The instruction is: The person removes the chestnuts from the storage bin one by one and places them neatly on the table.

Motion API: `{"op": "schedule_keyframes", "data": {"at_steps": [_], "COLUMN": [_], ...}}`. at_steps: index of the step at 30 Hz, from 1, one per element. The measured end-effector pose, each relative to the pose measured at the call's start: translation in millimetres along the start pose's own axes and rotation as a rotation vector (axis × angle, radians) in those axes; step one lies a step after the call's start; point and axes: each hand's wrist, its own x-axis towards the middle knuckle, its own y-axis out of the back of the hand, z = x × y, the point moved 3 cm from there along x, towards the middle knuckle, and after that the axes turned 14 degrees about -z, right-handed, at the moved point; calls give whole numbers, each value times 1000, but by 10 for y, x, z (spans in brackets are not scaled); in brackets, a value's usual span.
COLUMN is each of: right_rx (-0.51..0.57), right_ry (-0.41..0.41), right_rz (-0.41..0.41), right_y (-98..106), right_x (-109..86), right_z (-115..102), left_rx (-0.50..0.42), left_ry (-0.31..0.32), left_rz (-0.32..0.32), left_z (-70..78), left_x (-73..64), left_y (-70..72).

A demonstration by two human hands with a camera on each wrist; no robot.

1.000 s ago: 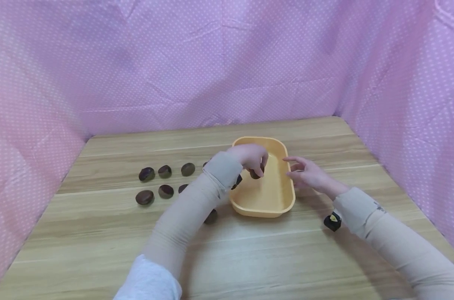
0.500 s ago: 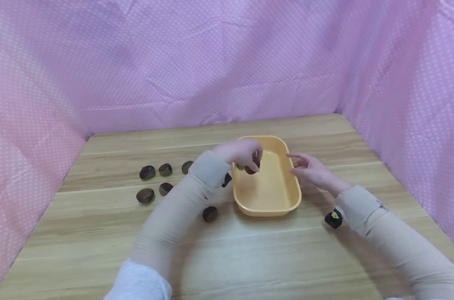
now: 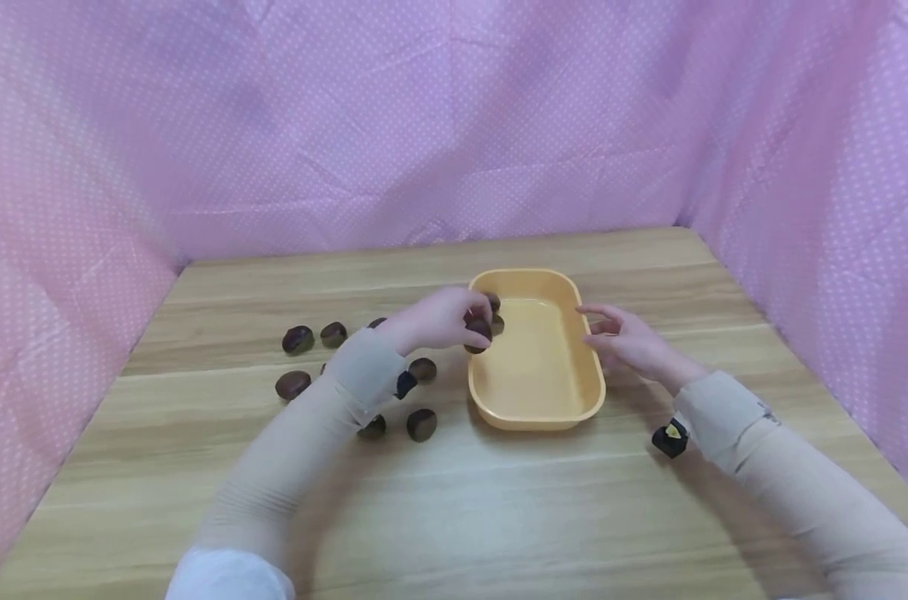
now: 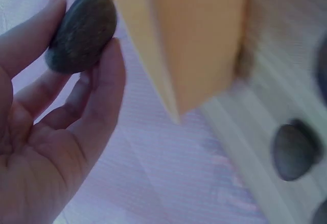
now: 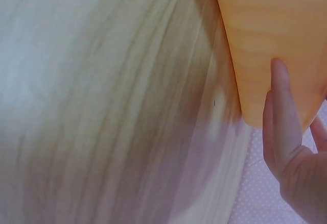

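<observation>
A dark, smooth stone (image 4: 84, 30) is pinched between the thumb and fingertips of my left hand (image 3: 437, 320). In the head view that hand is over the left rim of a yellow-orange tray (image 3: 532, 392), with the held stone (image 3: 478, 335) at the rim. Two more dark stones (image 3: 496, 324) show inside the tray near its left wall, partly hidden by the hand. My right hand (image 3: 628, 340) is at the tray's right side, its fingers extended. Seen from the right wrist, a fingertip (image 5: 279, 68) lies against the tray's outer wall (image 5: 276, 25).
Several similar stones (image 3: 293, 385) lie on the wooden table (image 3: 499, 508) left of the tray, some hidden by my left forearm. One stone (image 3: 421, 425) lies near the tray's front left corner. Pink dotted cloth (image 3: 424, 125) hangs around the table's back and sides.
My left hand has moved left with the stone, from over the tray's middle to its left rim. Stones inside the tray have come into sight. The right hand stays beside the tray, which has shifted slightly right.
</observation>
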Motion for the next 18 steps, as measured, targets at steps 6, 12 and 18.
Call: {"op": "schedule_keyframes", "data": {"at_steps": [6, 12, 18], "right_rx": [25, 41, 43], "right_ry": [11, 28, 26], "right_rz": [-11, -30, -26], "right_y": [-27, -40, -19], "right_x": [-18, -10, -9], "right_z": [2, 13, -3], "left_rx": [-144, -178, -176], "left_ry": [3, 35, 79], "left_rz": [87, 122, 175], "left_z": [-182, -340, -520], "left_x": [-225, -571, -930], "left_y": [-101, -150, -183]}}
